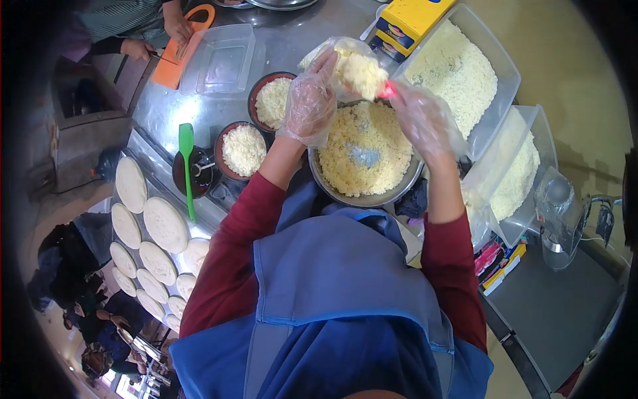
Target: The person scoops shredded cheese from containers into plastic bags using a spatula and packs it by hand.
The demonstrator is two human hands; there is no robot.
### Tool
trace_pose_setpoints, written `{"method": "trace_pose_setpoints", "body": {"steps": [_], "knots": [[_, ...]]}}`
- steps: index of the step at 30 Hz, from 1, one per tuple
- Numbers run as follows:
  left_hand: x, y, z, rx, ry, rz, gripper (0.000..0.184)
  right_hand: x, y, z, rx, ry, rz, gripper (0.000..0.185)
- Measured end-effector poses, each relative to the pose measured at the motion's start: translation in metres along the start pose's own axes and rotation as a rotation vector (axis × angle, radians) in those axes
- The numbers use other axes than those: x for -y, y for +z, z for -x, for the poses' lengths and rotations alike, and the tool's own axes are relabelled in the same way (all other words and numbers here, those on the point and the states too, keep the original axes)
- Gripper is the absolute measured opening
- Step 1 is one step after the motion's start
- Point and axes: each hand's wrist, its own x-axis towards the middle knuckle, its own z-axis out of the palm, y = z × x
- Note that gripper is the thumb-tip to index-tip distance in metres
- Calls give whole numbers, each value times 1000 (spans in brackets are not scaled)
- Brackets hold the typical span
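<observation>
My left hand (pixel 310 103), in a clear plastic glove, grips a clear plastic bag (pixel 345 45) at the top edge of a round metal bowl (pixel 322 184). Pale crumbly filling (pixel 364 74) shows at the bag's mouth. My right hand (pixel 425 120), also gloved, is closed on a red utensil (pixel 387 90) beside that filling. Crumbly yellowish mix (pixel 365 149) lies in the bowl below both hands, with a greyish patch in its middle. Two brown bowls of white crumbs (pixel 272 102) (pixel 244 150) stand left of the metal bowl.
Large clear tubs (pixel 512 86) of white crumbs stand right, near yellow boxes (pixel 415 21). A green spatula (pixel 187 159) rests over a dark bowl (pixel 193 179). Flat dough rounds (pixel 165 225) lie left. Another person's hands (pixel 177 28) hold a knife at an orange board (pixel 169 63).
</observation>
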Motion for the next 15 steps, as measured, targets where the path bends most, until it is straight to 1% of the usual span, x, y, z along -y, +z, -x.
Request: {"method": "trace_pose_setpoints", "body": {"steps": [2, 3, 5, 6, 8, 9, 10, 11, 12, 14, 15], "knots": [[1, 3, 1, 8, -34, 5, 57, -10, 38, -26, -494, -380, 239, 33], [2, 5, 2, 2, -45, 46, 58, 3, 38, -35, -492, -383, 237, 33], [3, 4, 2, -6, -58, 88, 59, 34, 32, -49, -365, -183, 542, 39], [2, 1, 1, -2, -64, 76, 58, 32, 33, -47, -362, -186, 543, 39], [-1, -9, 2, 6, -79, 65, 56, 23, 35, -32, -569, -312, 375, 43], [-7, -19, 2, -5, -86, 25, 51, 21, 28, -20, -562, -312, 374, 43], [-12, -29, 4, -15, -91, -13, 46, 21, 15, -3, -521, -278, 278, 43], [-16, -37, 8, -13, -94, -11, 46, 21, 3, 14, -480, -245, 182, 44], [-19, -46, 13, 12, -146, 20, 42, 20, -6, 31, -479, -244, 183, 44], [-18, -57, 30, 44, -218, 78, 32, 15, -19, 59, -327, -59, 383, 46], [-15, -57, 44, 44, -214, 77, 32, 1, -11, 65, -330, -58, 382, 46]]}}
